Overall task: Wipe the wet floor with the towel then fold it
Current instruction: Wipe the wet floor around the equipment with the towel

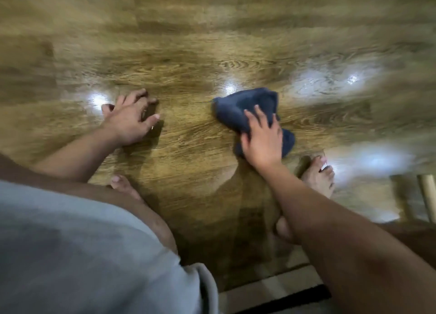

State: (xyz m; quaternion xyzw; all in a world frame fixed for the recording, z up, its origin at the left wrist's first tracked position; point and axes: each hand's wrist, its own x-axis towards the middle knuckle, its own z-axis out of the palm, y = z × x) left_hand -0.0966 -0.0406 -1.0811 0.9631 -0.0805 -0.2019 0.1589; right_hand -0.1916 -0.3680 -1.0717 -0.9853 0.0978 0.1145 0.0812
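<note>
Head view: right hand [262, 139] spread flat, pressing bunched blue towel [245, 108] onto glossy wet floor [188, 61]; left hand [131, 120] splayed, bracing on bare boards; soft, limp, probably damp cloth, best gripped by its edges for folding.

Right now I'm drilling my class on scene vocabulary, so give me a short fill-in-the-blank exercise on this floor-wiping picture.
1. The right hand presses a crumpled towel whose colour is dark ____.
2. The left hand rests on the bare ____, holding nothing.
3. The floor looks like ____ planks with bright glare spots.
4. The person's feet are ____, with no shoes.

Missing words: blue; floor; wood; bare
</note>
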